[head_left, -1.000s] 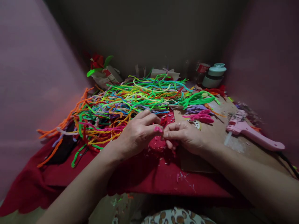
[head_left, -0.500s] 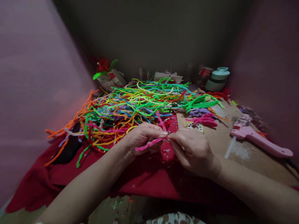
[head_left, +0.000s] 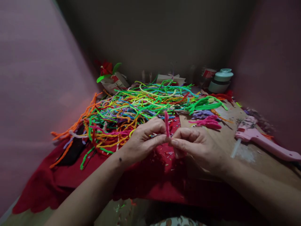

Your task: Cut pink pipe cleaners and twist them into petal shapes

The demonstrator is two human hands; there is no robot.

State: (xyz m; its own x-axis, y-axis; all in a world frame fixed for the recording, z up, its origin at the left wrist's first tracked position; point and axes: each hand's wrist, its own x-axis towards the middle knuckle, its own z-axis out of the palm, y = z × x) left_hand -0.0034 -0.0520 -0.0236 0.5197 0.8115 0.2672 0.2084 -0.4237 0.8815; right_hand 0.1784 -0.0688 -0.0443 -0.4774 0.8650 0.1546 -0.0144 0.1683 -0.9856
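Observation:
A pink pipe cleaner [head_left: 166,122] stands upright between my two hands, its lower end at my fingertips. My left hand [head_left: 150,135] pinches it between thumb and fingers. From the other side, the thumb and forefinger of my right hand [head_left: 195,142] close on its lower end, tip to tip with the left. The rest of the pipe cleaner is hidden by my fingers. Behind my hands spreads a large tangled heap of coloured pipe cleaners [head_left: 141,102]. A bunch of pink pipe cleaners [head_left: 208,122] lies just beyond my right hand.
A pink hot glue gun [head_left: 265,139] lies at the right on a brown board [head_left: 225,135]. A red cloth [head_left: 77,179] covers the front. At the back stand a pale green jar [head_left: 219,81], a red-labelled container [head_left: 208,75] and a red flower with green leaves [head_left: 107,69].
The two pink ends that stuck out apart now show as one upright piece. Both hands have turned, thumbs nearer each other. The whole view has shifted slightly.

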